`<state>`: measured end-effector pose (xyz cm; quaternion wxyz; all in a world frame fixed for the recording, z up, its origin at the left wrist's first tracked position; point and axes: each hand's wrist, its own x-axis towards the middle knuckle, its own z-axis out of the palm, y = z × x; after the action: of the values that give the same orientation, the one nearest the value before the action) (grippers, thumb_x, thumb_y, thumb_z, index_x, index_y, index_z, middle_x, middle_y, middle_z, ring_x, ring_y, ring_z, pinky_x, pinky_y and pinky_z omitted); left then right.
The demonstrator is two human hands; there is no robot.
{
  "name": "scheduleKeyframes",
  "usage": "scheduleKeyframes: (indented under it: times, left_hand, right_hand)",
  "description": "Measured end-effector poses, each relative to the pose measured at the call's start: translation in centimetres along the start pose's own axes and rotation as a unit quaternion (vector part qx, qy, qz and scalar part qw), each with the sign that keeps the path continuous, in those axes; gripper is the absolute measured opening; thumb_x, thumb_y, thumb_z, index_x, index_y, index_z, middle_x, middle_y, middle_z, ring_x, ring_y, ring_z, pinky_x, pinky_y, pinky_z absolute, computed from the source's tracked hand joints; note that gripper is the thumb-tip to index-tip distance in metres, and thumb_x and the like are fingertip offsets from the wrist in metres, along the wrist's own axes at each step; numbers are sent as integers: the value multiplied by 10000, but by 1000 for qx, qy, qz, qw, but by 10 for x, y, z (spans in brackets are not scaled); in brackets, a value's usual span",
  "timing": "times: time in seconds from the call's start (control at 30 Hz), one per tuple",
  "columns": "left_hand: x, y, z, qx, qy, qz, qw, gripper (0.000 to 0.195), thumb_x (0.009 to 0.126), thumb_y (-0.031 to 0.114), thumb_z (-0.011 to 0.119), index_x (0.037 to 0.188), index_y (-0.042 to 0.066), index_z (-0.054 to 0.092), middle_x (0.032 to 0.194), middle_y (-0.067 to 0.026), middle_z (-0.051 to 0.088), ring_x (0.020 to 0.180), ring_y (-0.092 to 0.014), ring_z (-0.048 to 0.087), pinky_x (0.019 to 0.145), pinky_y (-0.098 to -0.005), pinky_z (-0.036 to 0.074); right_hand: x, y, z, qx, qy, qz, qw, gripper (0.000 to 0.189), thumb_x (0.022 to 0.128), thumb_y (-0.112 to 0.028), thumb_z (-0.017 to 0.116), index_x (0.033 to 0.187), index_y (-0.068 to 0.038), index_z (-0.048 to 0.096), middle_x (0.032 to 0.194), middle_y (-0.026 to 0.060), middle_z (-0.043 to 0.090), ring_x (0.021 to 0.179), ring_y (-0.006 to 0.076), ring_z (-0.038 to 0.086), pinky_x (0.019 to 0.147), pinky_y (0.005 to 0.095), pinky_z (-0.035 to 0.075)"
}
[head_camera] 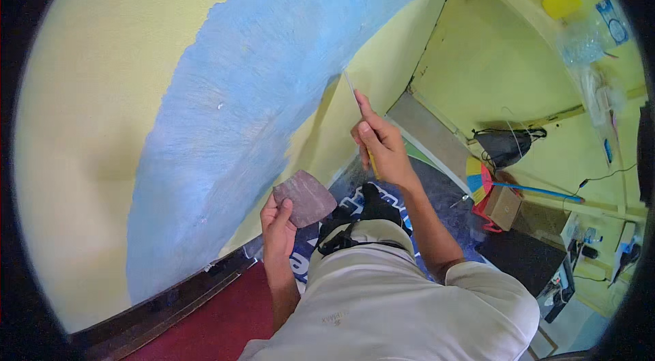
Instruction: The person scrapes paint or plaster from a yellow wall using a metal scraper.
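My left hand (279, 225) holds a worn, reddish-brown piece of sandpaper (307, 198) by its left edge, below the painted wall. In my right hand (381, 143) is a thin flat-bladed tool (350, 82) with a yellow handle, its index finger laid along the blade. The far end of the blade is at or close to the lower edge of a broad light-blue painted band (245, 79) on a pale yellow wall (92, 105). Brushy streaks and small pale spots show in the blue. Whether the blade touches the wall is not plain.
A dark ledge (169, 304) runs along the wall's foot, beside a red surface (215, 320). At the right are a black drawstring bag (504, 146), a broom with a blue handle (537, 191), a cardboard box (503, 207) and a black-topped table (527, 258). A patterned mat lies underfoot.
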<state>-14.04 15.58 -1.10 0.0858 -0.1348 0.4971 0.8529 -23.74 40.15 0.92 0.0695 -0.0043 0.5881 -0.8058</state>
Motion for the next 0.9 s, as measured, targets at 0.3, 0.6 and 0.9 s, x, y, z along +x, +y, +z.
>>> scheduleKeyframes:
  times: [0.3, 0.6, 0.9]
  left_hand:
    - [2, -4, 8, -39, 19, 23, 999, 395, 975, 80, 564, 1353, -6, 484, 1273, -104, 605, 1149, -203, 603, 994, -385, 492]
    - [5, -12, 5, -46, 11, 36, 998, 409, 967, 88, 585, 1353, -6, 486, 1271, -109, 606, 1137, -207, 614, 981, -377, 504]
    - [6, -13, 6, -48, 25, 10, 998, 423, 956, 93, 602, 1352, -5, 488, 1272, -104, 608, 1129, -208, 617, 985, -384, 498]
  right_hand:
    - [12, 16, 23, 93, 15, -36, 995, 558, 1012, -112, 456, 1532, -57, 262, 787, -37, 497, 640, 46, 416, 615, 208, 400]
    - [13, 11, 33, -55, 75, 42, 995, 687, 912, -66, 635, 1513, -37, 303, 1151, 48, 598, 720, 39, 445, 782, 215, 452]
    - [15, 16, 32, -35, 70, -26, 997, 676, 917, -73, 629, 1515, -63, 315, 1302, 106, 580, 775, 46, 520, 777, 223, 470]
